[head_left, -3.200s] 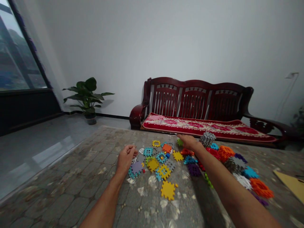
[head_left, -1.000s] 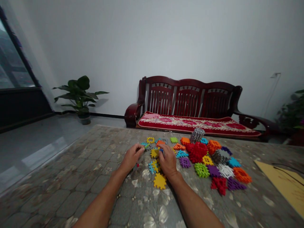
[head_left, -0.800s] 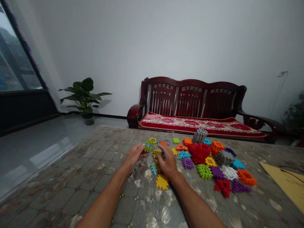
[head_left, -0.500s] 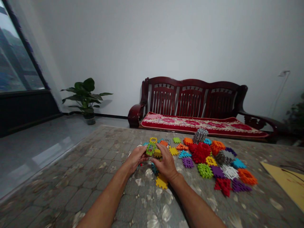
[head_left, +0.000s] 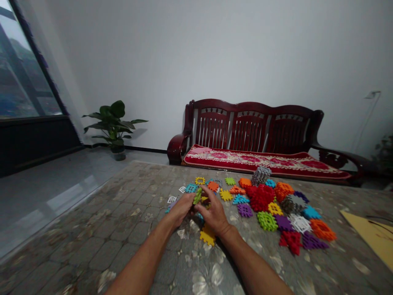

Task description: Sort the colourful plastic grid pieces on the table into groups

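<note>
Colourful plastic interlocking tiles lie spread over a grey patterned table (head_left: 129,229). My left hand (head_left: 181,208) and my right hand (head_left: 213,213) meet over the tiles. Between their fingertips they hold a green tile (head_left: 197,196) on edge against a yellow tile (head_left: 205,200). A flat yellow tile (head_left: 208,235) lies just below my right wrist. A red cluster of joined tiles (head_left: 260,196) sits to the right, with a grey stack (head_left: 260,175) behind it. Green (head_left: 266,221), purple (head_left: 245,210) and orange (head_left: 322,229) tiles lie around.
A dark wooden bench (head_left: 254,135) with a red cushion stands behind the table. A potted plant (head_left: 114,127) is at the far left by a window. A yellow sheet (head_left: 373,235) lies at the table's right edge.
My right hand came back from the far tiles to meet my left hand. The green tile has been lifted and turned on edge between both hands.
</note>
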Tool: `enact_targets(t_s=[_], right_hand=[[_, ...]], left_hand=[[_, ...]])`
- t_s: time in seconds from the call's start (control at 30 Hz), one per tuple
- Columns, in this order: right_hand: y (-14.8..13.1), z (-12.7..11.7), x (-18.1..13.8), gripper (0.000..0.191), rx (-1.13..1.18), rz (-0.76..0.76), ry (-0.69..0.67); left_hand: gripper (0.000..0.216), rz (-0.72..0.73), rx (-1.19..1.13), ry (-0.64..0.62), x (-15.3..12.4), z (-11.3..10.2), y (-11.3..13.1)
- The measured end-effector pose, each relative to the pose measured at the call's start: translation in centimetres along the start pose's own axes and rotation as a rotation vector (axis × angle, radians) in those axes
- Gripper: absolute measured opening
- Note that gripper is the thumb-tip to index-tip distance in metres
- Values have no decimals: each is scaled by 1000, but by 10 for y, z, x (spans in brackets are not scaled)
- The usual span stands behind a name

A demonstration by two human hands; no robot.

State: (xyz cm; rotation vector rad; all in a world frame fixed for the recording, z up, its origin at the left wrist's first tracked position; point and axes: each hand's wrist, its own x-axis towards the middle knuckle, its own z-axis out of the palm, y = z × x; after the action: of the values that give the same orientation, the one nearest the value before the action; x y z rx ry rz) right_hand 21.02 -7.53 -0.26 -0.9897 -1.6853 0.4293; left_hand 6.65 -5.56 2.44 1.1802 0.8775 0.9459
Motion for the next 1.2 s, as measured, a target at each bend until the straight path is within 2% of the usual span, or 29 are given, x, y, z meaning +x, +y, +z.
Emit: enact_targets(t_s=[0.13, 0.3, 0.5, 0.63, 0.87, 1.03, 1.2], right_hand=[[-3, -1, 1, 51, 3, -1, -5], [-3, -3, 2, 59, 4, -31, -54], [-1, -4, 2, 36, -2, -95, -35], [1, -5, 1, 43, -57, -112, -17], [-4, -5, -1, 59, -135, -169, -97], [-1, -7, -1, 48, -123, -143, -83], [11, -7, -1, 47, -168, -147, -20]], left_hand=[[45, -33, 37, -32, 0, 2, -5], [39, -40, 18, -41, 1, -1, -8], [19, -45, 38, -39, 2, -1, -3], [18, -13, 24, -9, 3, -2, 0], [18, 61, 16, 74, 1, 2, 4], [18, -24, -56, 81, 6, 2, -2], [23, -159, -282, 117, 7, -5, 0]])
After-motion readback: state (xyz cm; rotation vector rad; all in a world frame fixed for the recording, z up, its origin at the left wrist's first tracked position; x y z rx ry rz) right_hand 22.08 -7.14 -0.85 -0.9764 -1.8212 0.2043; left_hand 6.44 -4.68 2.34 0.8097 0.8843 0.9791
